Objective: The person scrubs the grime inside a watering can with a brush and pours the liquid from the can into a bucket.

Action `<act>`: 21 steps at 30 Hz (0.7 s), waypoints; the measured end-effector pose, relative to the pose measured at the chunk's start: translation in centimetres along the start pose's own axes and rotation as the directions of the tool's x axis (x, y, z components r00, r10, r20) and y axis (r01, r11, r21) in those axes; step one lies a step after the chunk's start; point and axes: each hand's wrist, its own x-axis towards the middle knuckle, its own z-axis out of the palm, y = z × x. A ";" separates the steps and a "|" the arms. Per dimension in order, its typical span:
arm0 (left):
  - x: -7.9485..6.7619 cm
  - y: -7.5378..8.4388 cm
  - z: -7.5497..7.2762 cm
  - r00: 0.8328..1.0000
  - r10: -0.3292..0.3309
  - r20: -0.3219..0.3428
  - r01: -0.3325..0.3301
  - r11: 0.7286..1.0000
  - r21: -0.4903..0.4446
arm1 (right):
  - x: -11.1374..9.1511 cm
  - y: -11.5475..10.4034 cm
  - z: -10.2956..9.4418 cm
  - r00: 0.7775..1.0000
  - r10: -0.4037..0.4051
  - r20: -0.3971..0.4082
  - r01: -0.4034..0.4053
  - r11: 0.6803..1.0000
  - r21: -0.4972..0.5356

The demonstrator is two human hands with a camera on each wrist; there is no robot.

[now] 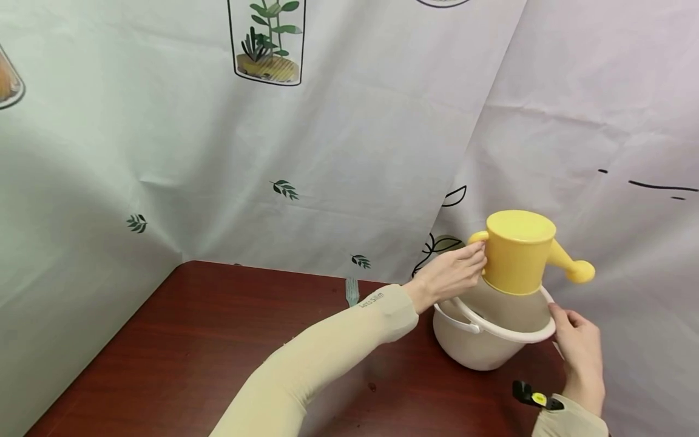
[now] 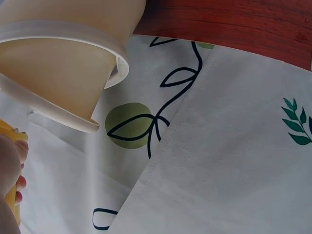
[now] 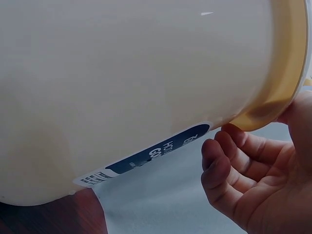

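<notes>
A yellow toy watering can [image 1: 516, 258] is upside down above the white bucket [image 1: 474, 347], its flat base up and its spout slanting down to the right. My left hand [image 1: 457, 272] grips the can by its handle. At the bucket's right side, my right hand [image 1: 582, 347] holds the rim, thumb over the edge and fingers curled beneath it in the right wrist view. The bucket leans on the table, its mouth tilted. A dark label [image 3: 163, 152] runs along its outer wall. In the left wrist view only part of my left hand [image 2: 9, 165] shows.
A pale fork [image 1: 352, 290] lies at the back edge of the dark red table [image 1: 218, 340], partly behind my left sleeve. A white printed cloth [image 1: 349, 133] hangs behind and beside the table. The bucket's white handle [image 1: 459, 321] rests against its front left side.
</notes>
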 end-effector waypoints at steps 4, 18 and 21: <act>-0.2 0.0 0.4 0.999 -0.039 -0.027 0.038 0.999 -0.023 | 0.0 0.0 0.1 1.000 -0.006 0.005 0.006 1.000 0.002; -1.1 0.2 0.7 0.995 -0.082 -0.065 0.079 0.996 -0.049 | 0.0 -0.1 0.0 1.000 0.011 0.010 -0.011 1.000 0.001; -1.4 0.1 0.8 0.993 -0.095 -0.063 0.091 0.994 -0.066 | 0.1 -0.2 0.1 1.000 0.006 0.013 -0.006 1.000 -0.003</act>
